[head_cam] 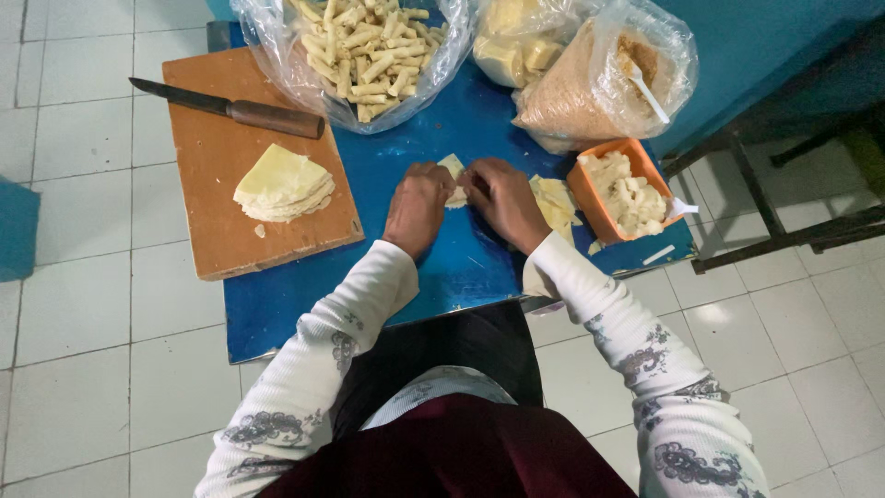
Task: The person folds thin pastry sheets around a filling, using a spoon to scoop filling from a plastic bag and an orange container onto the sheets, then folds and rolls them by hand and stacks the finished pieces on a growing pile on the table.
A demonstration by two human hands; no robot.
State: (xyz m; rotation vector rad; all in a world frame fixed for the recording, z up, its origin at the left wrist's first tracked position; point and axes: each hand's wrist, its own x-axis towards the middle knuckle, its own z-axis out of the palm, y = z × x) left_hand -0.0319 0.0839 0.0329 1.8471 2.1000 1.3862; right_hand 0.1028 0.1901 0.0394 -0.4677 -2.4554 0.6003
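Small blue table (461, 267) on white tiled floor (74, 323), teal wall (765, 46) behind

I see long white ribbed sleeves (336, 341) printed with grey paisley swirls, and a dark maroon garment (461, 452) over the lap.

Wooden cutting board (212, 184), knife (230, 109), orange tub (590, 198), breadcrumb bag (581, 92)
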